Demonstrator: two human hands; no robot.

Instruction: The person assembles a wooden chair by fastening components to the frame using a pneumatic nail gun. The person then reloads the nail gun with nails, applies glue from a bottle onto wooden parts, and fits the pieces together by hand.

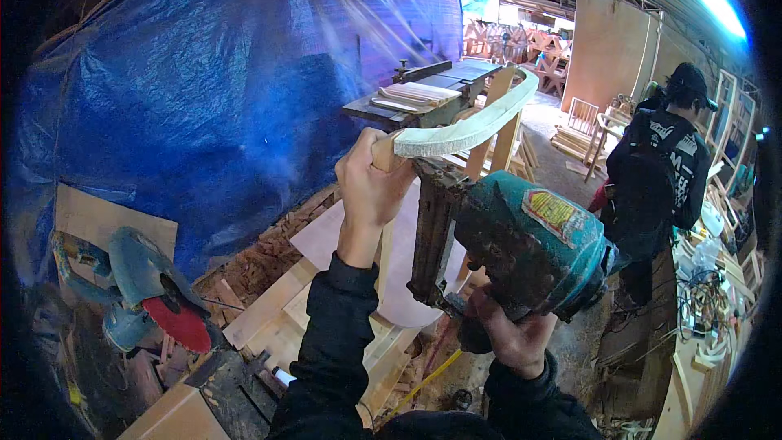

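A curved pale wooden rail [472,132] arcs across the middle, with upright wooden posts [507,143] beneath its far part. My left hand [371,183] is closed around the wood at the rail's near end. A teal and black nail gun [533,232] is in my right hand [513,334], whose fingers wrap its handle. The long dark magazine [432,236] of the gun hangs down near my left wrist. Its nose sits just under the rail's near end; whether they touch, I cannot tell. A pale rounded board [334,232] lies lower down, partly behind my left arm.
A circular saw with a red blade [177,324] stands at lower left. The blue tarp [228,106] hangs behind. Stacked boards [415,96] lie on a machine table [358,106]. At right stands a person [656,171] in dark clothes. A yellow hose [432,379] runs below the gun.
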